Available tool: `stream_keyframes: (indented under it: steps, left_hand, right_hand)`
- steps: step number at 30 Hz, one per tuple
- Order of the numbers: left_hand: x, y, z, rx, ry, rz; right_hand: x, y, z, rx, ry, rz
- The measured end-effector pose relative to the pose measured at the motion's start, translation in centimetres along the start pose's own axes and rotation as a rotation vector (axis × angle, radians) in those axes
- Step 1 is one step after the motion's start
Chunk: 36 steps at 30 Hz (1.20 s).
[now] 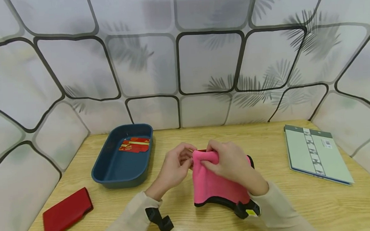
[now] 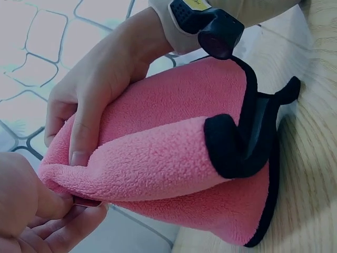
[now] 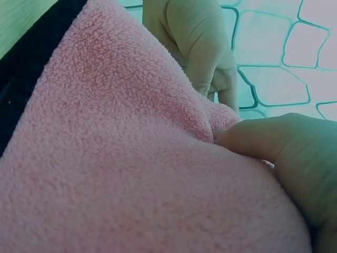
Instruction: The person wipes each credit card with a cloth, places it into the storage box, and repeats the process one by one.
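A fluffy pink cleaning cloth with black edging hangs in folds before me, its lower part near the table. My right hand grips its upper part, thumb pressed into a fold in front and fingers behind. At the cloth's upper left corner, my left hand pinches a thin, flat red piece between thumb and fingers. Most of that piece is hidden by the cloth; a red edge shows along the top in the head view. In the right wrist view the cloth fills most of the picture.
A blue plastic bin stands at the back left with several red and gold envelopes inside. A red wallet-like case lies at the front left. Pale green folders lie on the right of the wooden table. A patterned curtain-like wall surrounds it.
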<state>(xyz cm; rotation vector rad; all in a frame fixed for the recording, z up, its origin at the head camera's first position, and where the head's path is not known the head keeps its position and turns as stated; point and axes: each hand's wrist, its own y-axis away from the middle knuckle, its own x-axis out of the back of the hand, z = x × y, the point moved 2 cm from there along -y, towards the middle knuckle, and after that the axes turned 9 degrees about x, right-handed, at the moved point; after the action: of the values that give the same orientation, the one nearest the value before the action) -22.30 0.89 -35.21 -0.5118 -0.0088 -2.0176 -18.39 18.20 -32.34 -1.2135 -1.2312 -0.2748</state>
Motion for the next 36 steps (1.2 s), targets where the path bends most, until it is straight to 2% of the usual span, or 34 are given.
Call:
stream_keyframes:
  steps: [6,13,20,31,36]
  left_hand:
    - [0.0,0.1,-0.1,-0.005,0.011,0.014]
    - [0.1,-0.2,-0.5,-0.005,0.049,0.028]
    - [0.3,-0.2,-0.5,-0.004,0.026,0.038]
    - [0.6,-0.3,-0.4,0.055,0.065,0.070]
    - [0.8,-0.3,-0.6,0.057,0.080,0.080]
  right_hand:
    - [0.2,0.0,0.1,-0.045,-0.004,-0.020]
    - [0.7,0.1,0.1,-0.051,-0.009,-0.021]
    - [1.1,0.2,0.9,-0.087,-0.004,-0.046]
    - [2.3,0.3,2.2,-0.138,0.041,-0.045]
    - [2.7,0.5,3.0,-0.188,0.050,-0.082]
